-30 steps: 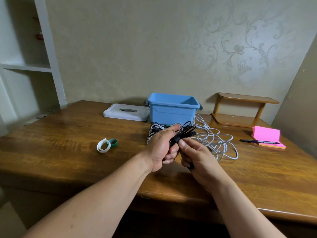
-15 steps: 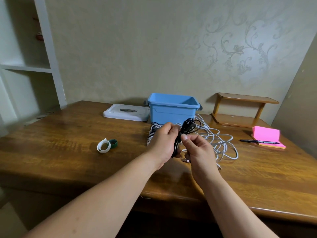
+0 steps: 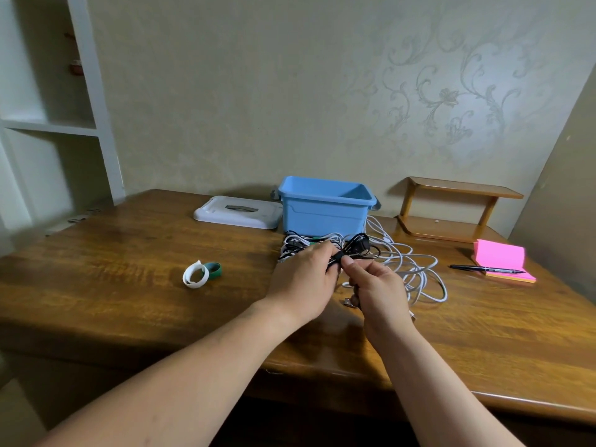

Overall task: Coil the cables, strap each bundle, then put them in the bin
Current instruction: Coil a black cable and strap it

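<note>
The likeliest slip is at the waist of the small bundle of coiled black cable (image 3: 356,249); what looks like a black strap is cinched there, though whether it is fastened cannot be told, and if the pinch eases too soon the springy loops would probably fan open and need recoiling; a second hazard is the heap of loose white cable (image 3: 411,272) on the brown wooden tabletop (image 3: 129,285), just beyond and right of the hands, since the black loops hang close above it and could hook a strand when the bundle goes toward the open blue plastic bin (image 3: 324,209); a small metal plug (image 3: 348,301) shows below the right hand (image 3: 379,290), and which cable it belongs to is unclear; if it trails from the black one, it may drag or catch.

The left hand (image 3: 301,280) is clenched around the left part of the bundle, curled over it; the right hand pinches its middle, thumb on top; so the bundle sits between the 2 hands, held above the tabletop, its loops poking out beyond both hands toward the bin, which stands just behind; 2 spare straps, a white strap ring (image 3: 194,275) and a green strap ring (image 3: 213,271), lie on the tabletop well to the left of the hands.
</note>
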